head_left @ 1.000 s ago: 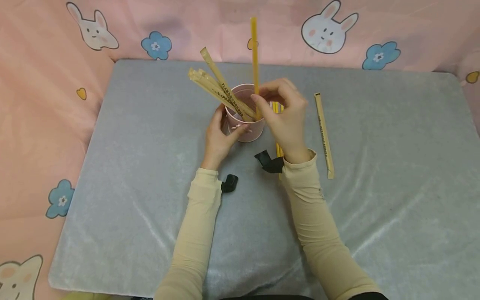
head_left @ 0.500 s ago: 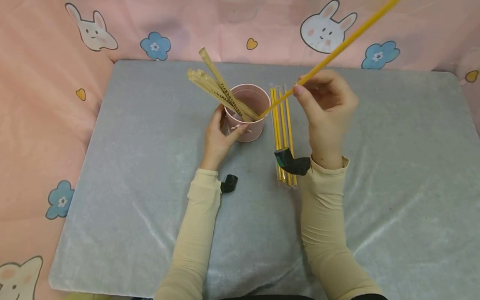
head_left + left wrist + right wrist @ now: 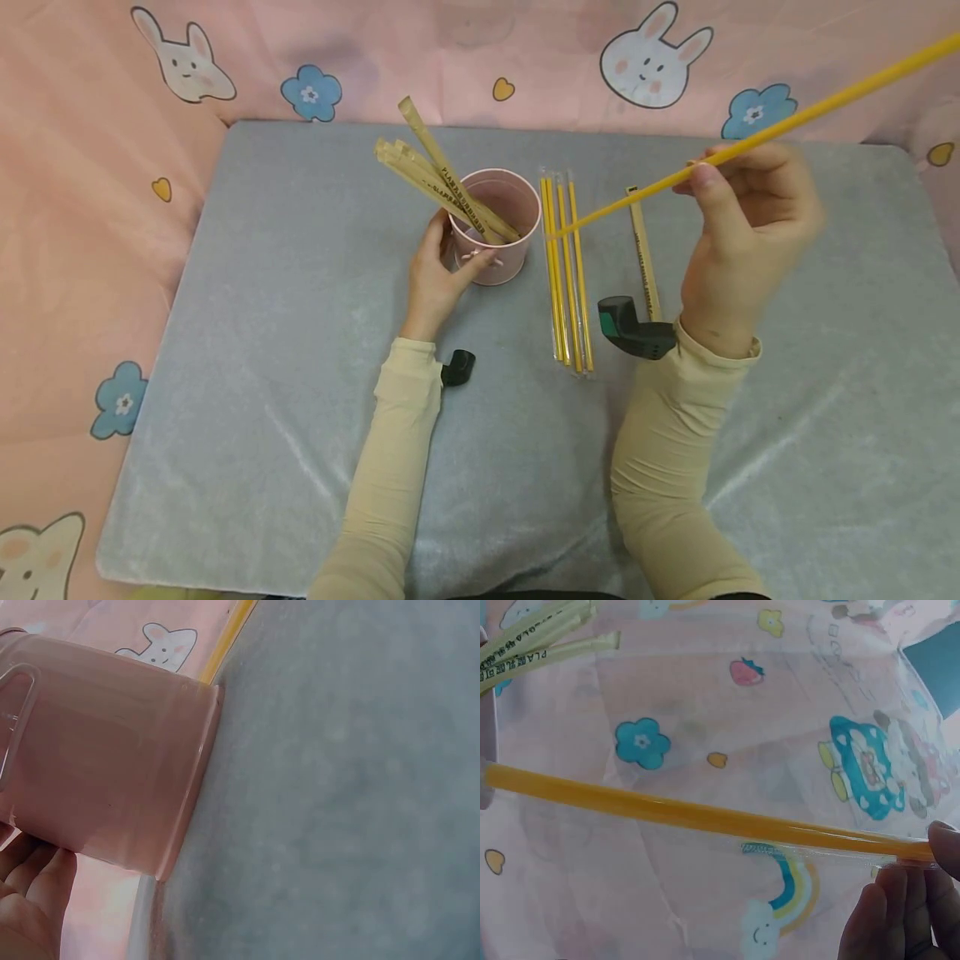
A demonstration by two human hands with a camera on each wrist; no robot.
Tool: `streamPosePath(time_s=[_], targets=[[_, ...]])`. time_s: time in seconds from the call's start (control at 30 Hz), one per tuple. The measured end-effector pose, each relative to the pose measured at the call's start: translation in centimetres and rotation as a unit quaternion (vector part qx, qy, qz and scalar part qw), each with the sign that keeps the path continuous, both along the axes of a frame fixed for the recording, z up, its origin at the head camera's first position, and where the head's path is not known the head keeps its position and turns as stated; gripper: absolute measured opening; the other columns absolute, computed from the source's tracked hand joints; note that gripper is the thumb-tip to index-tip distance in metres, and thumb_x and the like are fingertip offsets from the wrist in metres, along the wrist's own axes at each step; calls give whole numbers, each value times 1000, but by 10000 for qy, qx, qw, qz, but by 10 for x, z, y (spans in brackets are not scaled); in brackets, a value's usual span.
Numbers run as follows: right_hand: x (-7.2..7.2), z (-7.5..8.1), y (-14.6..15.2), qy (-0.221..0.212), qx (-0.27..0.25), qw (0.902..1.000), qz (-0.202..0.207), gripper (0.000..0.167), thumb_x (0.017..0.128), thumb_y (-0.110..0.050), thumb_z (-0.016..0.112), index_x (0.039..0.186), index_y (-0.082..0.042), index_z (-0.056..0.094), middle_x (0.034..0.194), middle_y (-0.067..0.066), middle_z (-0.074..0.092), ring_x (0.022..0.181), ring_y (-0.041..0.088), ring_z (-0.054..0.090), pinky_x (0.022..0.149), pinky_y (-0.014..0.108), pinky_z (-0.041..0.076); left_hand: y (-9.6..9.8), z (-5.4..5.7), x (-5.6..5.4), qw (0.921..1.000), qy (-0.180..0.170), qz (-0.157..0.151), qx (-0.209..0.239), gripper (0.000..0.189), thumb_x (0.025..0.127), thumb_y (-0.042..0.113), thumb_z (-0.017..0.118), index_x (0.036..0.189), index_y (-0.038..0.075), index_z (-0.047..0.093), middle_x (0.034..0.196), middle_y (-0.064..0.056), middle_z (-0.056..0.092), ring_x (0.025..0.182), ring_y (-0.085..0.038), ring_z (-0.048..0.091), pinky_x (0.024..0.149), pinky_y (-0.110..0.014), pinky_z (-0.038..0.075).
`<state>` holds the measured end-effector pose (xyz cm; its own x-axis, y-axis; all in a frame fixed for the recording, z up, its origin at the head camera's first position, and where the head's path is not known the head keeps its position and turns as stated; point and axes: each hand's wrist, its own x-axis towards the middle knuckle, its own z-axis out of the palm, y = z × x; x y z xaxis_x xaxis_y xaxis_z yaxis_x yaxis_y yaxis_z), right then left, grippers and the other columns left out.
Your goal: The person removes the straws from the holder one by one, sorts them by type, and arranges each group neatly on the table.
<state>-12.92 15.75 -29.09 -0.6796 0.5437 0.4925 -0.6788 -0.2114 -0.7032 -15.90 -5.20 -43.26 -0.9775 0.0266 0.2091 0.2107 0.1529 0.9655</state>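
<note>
My left hand (image 3: 435, 283) holds the small pink bucket (image 3: 506, 265) upright on the grey cloth, thumb at the front and fingers round the left side. In the left wrist view its fingertips touch the wall of the bucket (image 3: 112, 757). Several paper-wrapped straws (image 3: 431, 171) lean out of the bucket to the left. Right of it, my right hand (image 3: 750, 233) pinches a yellow straw (image 3: 810, 112) between thumb and fingers, raised and slanting up to the right. The right wrist view shows clear film around this straw (image 3: 705, 814).
Several yellow straws in clear wrap (image 3: 564, 275) lie side by side right of the bucket. Farther right lies one paper-wrapped straw (image 3: 643, 250), partly hidden by the black wrist camera (image 3: 636, 329). A pink printed curtain (image 3: 420, 50) borders the table's back edge.
My right hand has drawn the yellow straw out of the bucket and moved it to the right, tilting it from upright to slanted. My left hand has stayed on the bucket.
</note>
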Motion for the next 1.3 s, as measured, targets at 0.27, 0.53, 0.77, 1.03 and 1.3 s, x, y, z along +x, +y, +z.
streamPosePath(time_s=[0.27,0.53,0.77,1.03,1.3], targets=[[0,-5,16,-512,312,9981,165,13,69,18,66,76,23,56,68,19,61,57,27,55,61,32,53,0,1,0,10000,33,-12,47,77,77,7,78,142,-1,37,140,-16,44,129,-16,42,106,-21,33],[2,-16,35,-2457,2443,9331,964,8,79,6,70,87,9,67,75,6,66,65,19,59,66,24,51,-1,0,0,10000,64,-7,26,78,77,8,78,143,-1,36,141,-17,43,130,-18,41,106,-21,33],[-9,-28,38,-3466,4354,8205,1307,14,86,-6,68,94,5,65,76,-3,66,63,10,61,61,19,52,-1,0,0,9999,96,-18,30,77,77,7,78,142,-2,37,140,-18,44,128,-18,43,105,-21,34],[-27,-52,46,-4024,4651,7669,1832,18,89,-9,65,94,8,62,71,1,63,61,15,60,56,21,52,0,-1,0,9998,166,-46,38,77,77,6,78,142,-3,36,139,-18,45,127,-18,44,105,-21,35],[-42,-76,56,-4529,4463,7351,2353,26,90,-11,64,99,13,59,69,0,62,59,8,59,57,21,54,0,-1,-1,9998,148,-33,88,79,76,5,78,142,-2,36,140,-18,44,128,-17,43,105,-22,35]])
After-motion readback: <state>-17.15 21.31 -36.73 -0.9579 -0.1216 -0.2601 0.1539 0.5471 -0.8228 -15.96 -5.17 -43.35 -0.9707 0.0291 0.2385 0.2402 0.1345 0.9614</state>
